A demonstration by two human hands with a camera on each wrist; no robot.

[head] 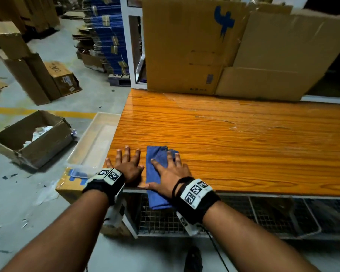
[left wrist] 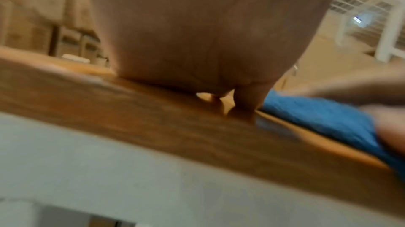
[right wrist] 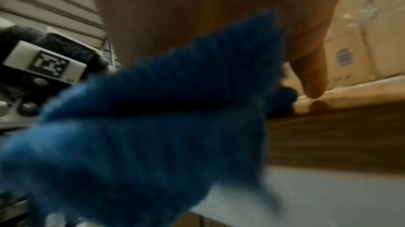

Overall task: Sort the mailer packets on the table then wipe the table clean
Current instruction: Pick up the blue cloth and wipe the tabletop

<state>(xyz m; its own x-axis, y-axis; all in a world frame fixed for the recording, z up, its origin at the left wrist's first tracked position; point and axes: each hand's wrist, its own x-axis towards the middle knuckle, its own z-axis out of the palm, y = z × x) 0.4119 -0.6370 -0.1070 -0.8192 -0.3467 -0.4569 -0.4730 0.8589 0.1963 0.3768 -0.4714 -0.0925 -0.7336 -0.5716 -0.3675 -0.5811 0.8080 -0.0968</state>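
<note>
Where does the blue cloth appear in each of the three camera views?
Head: the blue cloth lies at lower centre under the right hand, hanging over the near table edge.
Left wrist: blue cloth at the right edge, on the tabletop.
Right wrist: blue cloth fills centre and lower left.
Shared landmark: the wooden table edge.

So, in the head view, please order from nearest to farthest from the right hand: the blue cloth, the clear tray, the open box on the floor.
1. Blue cloth, under the right hand.
2. Clear tray, beside the table's left end.
3. Open box, on the floor, far left.
</note>
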